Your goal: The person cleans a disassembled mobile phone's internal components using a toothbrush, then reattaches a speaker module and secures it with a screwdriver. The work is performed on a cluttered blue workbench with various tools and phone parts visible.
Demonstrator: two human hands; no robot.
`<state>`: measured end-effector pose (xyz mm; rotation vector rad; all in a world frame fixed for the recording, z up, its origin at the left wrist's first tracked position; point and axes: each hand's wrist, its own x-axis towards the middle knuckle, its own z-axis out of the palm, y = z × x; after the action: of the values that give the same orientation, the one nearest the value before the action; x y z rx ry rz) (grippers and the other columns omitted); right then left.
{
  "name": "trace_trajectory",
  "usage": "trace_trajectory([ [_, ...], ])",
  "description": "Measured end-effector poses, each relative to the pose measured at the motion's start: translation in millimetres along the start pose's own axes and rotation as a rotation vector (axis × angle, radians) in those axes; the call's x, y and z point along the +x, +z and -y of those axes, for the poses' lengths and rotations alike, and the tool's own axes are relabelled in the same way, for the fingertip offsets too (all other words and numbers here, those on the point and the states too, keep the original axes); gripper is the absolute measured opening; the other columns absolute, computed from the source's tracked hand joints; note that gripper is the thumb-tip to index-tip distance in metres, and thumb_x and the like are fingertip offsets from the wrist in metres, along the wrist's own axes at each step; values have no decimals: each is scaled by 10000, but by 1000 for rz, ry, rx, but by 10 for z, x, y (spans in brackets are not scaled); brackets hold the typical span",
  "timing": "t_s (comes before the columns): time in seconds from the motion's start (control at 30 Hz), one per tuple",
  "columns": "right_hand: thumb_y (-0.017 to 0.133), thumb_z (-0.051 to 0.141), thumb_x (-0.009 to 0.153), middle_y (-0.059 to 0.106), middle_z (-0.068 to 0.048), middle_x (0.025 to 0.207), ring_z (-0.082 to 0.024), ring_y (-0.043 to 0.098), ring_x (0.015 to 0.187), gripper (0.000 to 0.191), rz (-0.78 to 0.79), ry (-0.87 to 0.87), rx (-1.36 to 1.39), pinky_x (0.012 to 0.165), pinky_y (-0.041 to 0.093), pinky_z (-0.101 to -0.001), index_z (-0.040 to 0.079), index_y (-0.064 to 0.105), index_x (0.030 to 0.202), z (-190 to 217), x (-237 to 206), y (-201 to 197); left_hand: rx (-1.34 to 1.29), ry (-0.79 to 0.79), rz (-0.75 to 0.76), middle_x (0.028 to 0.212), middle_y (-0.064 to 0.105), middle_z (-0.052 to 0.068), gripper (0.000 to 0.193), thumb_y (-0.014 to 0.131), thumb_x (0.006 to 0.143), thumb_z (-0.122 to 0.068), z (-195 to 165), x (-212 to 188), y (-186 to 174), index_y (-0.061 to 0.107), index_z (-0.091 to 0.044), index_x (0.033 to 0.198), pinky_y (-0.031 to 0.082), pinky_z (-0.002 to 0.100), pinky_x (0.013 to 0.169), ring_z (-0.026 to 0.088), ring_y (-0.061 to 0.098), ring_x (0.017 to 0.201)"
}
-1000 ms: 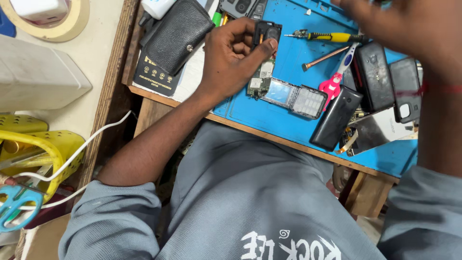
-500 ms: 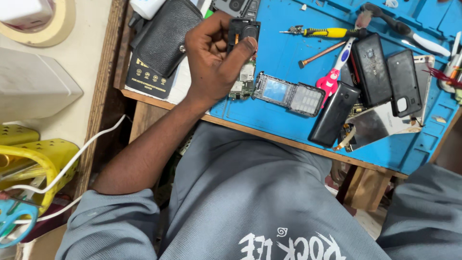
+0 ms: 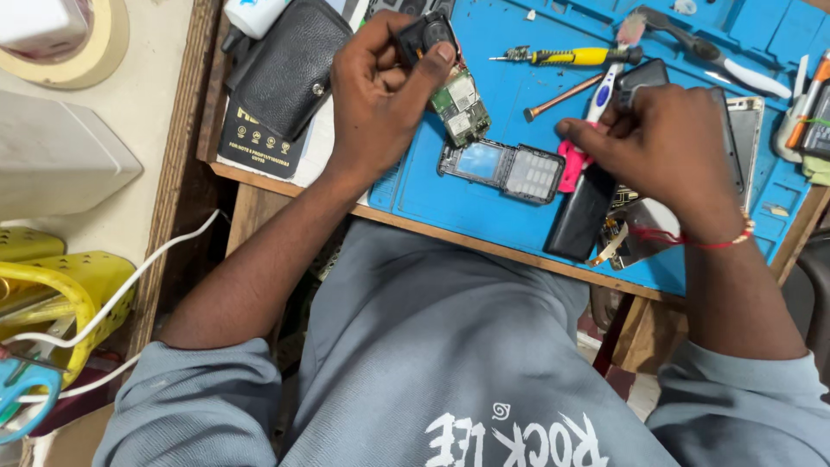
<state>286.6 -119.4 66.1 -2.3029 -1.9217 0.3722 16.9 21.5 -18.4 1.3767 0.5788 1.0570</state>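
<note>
Your left hand (image 3: 376, 95) sits near the mat's (image 3: 484, 203) left edge, thumb and fingertips pinching a small black part (image 3: 425, 36) above a green circuit board (image 3: 460, 104) (whether the part touches the board, you cannot tell). Your right hand (image 3: 670, 147) rests toward the mat's right side, fingers curled together and pressing on a pink tool (image 3: 572, 164), beside a black phone (image 3: 584, 212) that reaches the desk's front edge. Between your hands lies an open phone frame (image 3: 503, 169) with screen and keypad. A yellow screwdriver (image 3: 575, 56) lies near the mat's far edge. A black wallet (image 3: 290, 69) sits at the desk's left corner.
</note>
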Motion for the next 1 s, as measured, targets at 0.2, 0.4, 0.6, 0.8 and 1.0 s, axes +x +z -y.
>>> trace_trajectory([
  [0.2,770,252,1041,593,-28,707,-72,537,600,284,88,313,569,519,392,-223,60,677,854,-224,-85,-158,-49,65,41,999,766,101,193,677,1128,-172,13,18,39,625,12,1152,652,221,793,102,778,938],
  [0.4,617,154,1011,682,16,793,-70,677,645,107,-67,308,932,561,562,-217,71,573,960,-146,-313,-375,207,20,45,767,694,44,325,694,1088,-149,-10,15,36,603,-1,1363,508,195,533,36,667,655],
  [0.6,723,74,1098,624,-125,883,-206,598,716,165,-214,-95,449,599,467,-323,0,597,1176,236,-453,-328,256,82,39,747,671,29,432,732,1105,-107,29,14,53,512,-5,1462,533,189,551,33,674,640],
  [0.8,780,51,924,651,-98,960,-291,588,803,461,-158,-445,-23,712,500,-434,162,685,1361,619,-368,-199,169,-4,82,827,732,42,441,735,1069,-81,24,13,41,506,2,1436,635,207,587,65,759,713],
  [1.0,792,6,853,686,-54,1098,-267,601,926,569,-247,-463,-125,803,526,-405,196,690,1379,584,-415,-76,211,37,172,800,714,72,524,795,1094,-87,62,37,-38,474,12,1495,640,238,615,103,758,717],
])
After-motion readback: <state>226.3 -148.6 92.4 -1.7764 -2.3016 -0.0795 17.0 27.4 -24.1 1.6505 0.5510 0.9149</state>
